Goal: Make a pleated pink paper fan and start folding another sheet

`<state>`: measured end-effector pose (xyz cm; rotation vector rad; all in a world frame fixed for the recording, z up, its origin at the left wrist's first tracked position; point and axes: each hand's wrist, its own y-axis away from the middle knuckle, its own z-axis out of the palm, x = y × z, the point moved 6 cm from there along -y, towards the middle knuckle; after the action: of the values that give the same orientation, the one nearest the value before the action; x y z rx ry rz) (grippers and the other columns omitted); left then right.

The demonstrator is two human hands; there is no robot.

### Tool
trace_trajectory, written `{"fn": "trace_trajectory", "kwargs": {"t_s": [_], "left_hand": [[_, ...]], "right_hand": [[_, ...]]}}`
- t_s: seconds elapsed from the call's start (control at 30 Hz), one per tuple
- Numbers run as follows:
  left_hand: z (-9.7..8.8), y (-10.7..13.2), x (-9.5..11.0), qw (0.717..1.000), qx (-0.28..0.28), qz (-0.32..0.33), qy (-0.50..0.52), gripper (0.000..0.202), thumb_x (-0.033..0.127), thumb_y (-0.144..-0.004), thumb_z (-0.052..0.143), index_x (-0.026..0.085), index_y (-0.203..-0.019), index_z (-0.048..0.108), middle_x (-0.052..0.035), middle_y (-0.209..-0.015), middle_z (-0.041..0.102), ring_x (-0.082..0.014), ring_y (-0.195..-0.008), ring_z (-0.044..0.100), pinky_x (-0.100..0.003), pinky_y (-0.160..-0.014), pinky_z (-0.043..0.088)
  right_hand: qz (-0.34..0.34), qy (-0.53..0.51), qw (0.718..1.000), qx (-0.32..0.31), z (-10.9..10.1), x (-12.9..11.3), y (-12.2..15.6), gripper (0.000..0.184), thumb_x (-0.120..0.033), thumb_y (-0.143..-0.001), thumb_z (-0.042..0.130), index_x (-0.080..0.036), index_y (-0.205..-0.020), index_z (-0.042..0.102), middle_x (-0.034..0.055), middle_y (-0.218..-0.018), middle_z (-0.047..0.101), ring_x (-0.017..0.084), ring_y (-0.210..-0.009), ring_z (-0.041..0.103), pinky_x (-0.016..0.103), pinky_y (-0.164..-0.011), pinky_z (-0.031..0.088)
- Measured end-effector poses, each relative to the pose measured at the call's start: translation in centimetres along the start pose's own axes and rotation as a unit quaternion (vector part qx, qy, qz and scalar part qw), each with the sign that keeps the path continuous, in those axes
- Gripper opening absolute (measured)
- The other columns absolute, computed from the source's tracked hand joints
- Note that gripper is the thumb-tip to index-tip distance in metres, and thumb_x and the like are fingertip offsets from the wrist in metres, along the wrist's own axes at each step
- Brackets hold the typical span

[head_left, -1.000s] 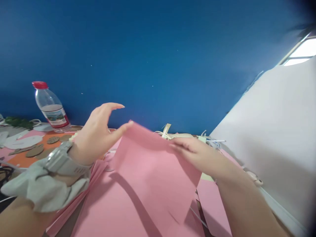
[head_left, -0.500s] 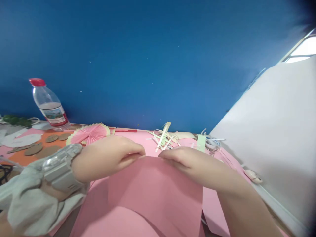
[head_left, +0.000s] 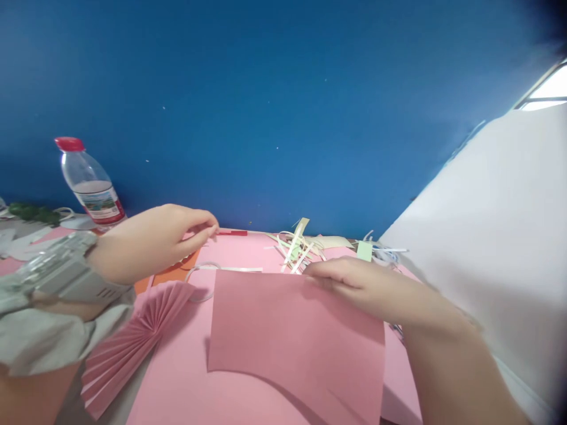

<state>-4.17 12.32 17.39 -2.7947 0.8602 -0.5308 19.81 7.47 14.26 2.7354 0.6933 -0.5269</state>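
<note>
A sheet of pink paper [head_left: 292, 330] is raised and curved, its lower edge bowed above a lighter pink sheet [head_left: 177, 383]. My right hand [head_left: 345, 277] grips its top edge toward the right, thumb hidden behind or under the paper. My left hand [head_left: 181, 233] is off the paper, up and to the left, fingers loosely bent with a gap before the thumb, and nothing shows in it. A pleated pink paper fan [head_left: 142, 345] lies below my left wrist. Between the hand and the sheet is a thin white strip [head_left: 239, 270].
A water bottle [head_left: 95, 192] with a red cap stands at the back left. Cut paper strips [head_left: 296, 248] are heaped behind the sheet, close to the blue wall [head_left: 274, 118]. A red stick-like item [head_left: 233, 233] lies along the back edge. A white panel [head_left: 496, 236] slopes at the right.
My left hand has let go of the paper's top edge and moved up and left. My right hand keeps hold, shifted slightly right with the sheet. The pink fan below my left wrist is now exposed.
</note>
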Motion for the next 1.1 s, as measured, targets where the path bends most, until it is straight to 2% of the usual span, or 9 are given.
{"fn": "trace_trajectory", "kwargs": {"t_s": [0.07, 0.13, 0.17, 0.23, 0.33, 0.5, 0.7, 1.0, 1.1], "left_hand": [[0.8, 0.1, 1.1, 0.999, -0.039, -0.010, 0.008, 0.036, 0.044, -0.095, 0.036, 0.028, -0.100, 0.068, 0.0036, -0.092, 0.071, -0.0181, -0.080, 0.062, -0.025, -0.067, 0.041], [2.0, 0.4, 3.2, 0.996, -0.079, 0.033, 0.023, 0.035, 0.051, -0.092, 0.040, 0.032, -0.107, 0.066, 0.0033, -0.101, 0.071, -0.0201, -0.089, 0.064, -0.027, -0.073, 0.043], [3.0, 0.7, 4.3, 0.990, -0.128, 0.059, 0.021, 0.033, 0.052, -0.090, 0.045, 0.032, -0.106, 0.066, 0.0030, -0.101, 0.071, -0.0206, -0.090, 0.064, -0.027, -0.072, 0.043], [4.5, 1.1, 5.7, 0.981, -0.176, 0.077, -0.011, 0.032, 0.048, -0.091, 0.044, 0.029, -0.099, 0.068, 0.0009, -0.089, 0.072, -0.0197, -0.077, 0.064, -0.027, -0.064, 0.040], [5.7, 1.1, 6.6, 0.978, -0.182, 0.086, -0.048, 0.036, 0.034, -0.097, 0.035, 0.024, -0.088, 0.069, -0.0011, -0.082, 0.073, -0.0191, -0.069, 0.064, -0.027, -0.057, 0.035], [5.6, 0.9, 6.5, 0.979, -0.176, 0.093, -0.051, 0.035, 0.025, -0.096, 0.034, 0.023, -0.083, 0.067, -0.0006, -0.081, 0.071, -0.0183, -0.069, 0.063, -0.027, -0.056, 0.032], [4.9, 0.9, 5.5, 0.980, -0.181, 0.065, -0.051, 0.033, 0.022, -0.093, 0.034, 0.021, -0.067, 0.056, 0.0015, -0.068, 0.063, -0.0136, -0.057, 0.053, -0.027, -0.050, 0.024], [3.4, 0.9, 3.4, 0.980, -0.181, 0.077, -0.018, 0.036, 0.027, -0.094, 0.034, 0.022, -0.072, 0.061, 0.0030, -0.075, 0.066, -0.0130, -0.065, 0.056, -0.024, -0.056, 0.032], [3.1, 0.7, 3.1, 0.980, -0.181, 0.078, -0.004, 0.038, 0.030, -0.095, 0.034, 0.022, -0.070, 0.061, 0.0034, -0.072, 0.066, -0.0132, -0.063, 0.056, -0.024, -0.056, 0.033]], "right_hand": [[-0.005, -0.003, 1.000, -0.017, 0.4, -0.6, -0.3, 0.027, -0.020, -0.094, 0.036, -0.023, -0.081, 0.060, -0.0023, -0.085, 0.066, 0.016, -0.079, 0.060, 0.026, -0.066, 0.040], [-0.008, 0.005, 1.000, -0.029, 0.8, -1.2, -0.5, 0.027, -0.021, -0.095, 0.037, -0.023, -0.077, 0.057, -0.0034, -0.079, 0.065, 0.015, -0.073, 0.058, 0.025, -0.062, 0.037], [-0.010, 0.010, 0.999, -0.029, 1.0, -1.6, -0.6, 0.027, -0.021, -0.095, 0.037, -0.023, -0.077, 0.057, -0.0037, -0.077, 0.064, 0.014, -0.071, 0.058, 0.025, -0.060, 0.036], [-0.016, 0.017, 1.000, -0.013, 1.2, -2.5, -0.6, 0.027, -0.020, -0.095, 0.036, -0.025, -0.083, 0.059, -0.0035, -0.082, 0.066, 0.015, -0.073, 0.059, 0.026, -0.061, 0.036], [-0.017, 0.045, 0.998, 0.050, 1.0, -3.8, -0.5, 0.027, -0.014, -0.094, 0.036, -0.026, -0.089, 0.060, -0.0023, -0.087, 0.067, 0.015, -0.076, 0.059, 0.027, -0.063, 0.036], [-0.024, 0.131, 0.988, 0.079, 1.2, -5.1, -0.5, 0.024, -0.002, -0.084, 0.042, -0.023, -0.075, 0.052, -0.0034, -0.073, 0.059, 0.014, -0.067, 0.051, 0.027, -0.057, 0.030], [-0.020, 0.123, 0.987, 0.104, 0.3, -4.0, -0.5, 0.026, -0.010, -0.092, 0.037, -0.023, -0.075, 0.052, -0.0046, -0.074, 0.058, 0.014, -0.068, 0.051, 0.028, -0.057, 0.030], [-0.009, 0.093, 0.986, 0.137, -1.7, -1.8, -0.6, 0.027, -0.023, -0.095, 0.037, -0.025, -0.087, 0.062, 0.0016, -0.091, 0.066, 0.021, -0.093, 0.057, 0.033, -0.078, 0.043], [0.004, 0.093, 0.986, 0.135, -2.3, -0.2, -0.5, 0.030, -0.029, -0.097, 0.032, -0.026, -0.087, 0.061, 0.0006, -0.088, 0.066, 0.021, -0.095, 0.058, 0.041, -0.095, 0.040]]}}
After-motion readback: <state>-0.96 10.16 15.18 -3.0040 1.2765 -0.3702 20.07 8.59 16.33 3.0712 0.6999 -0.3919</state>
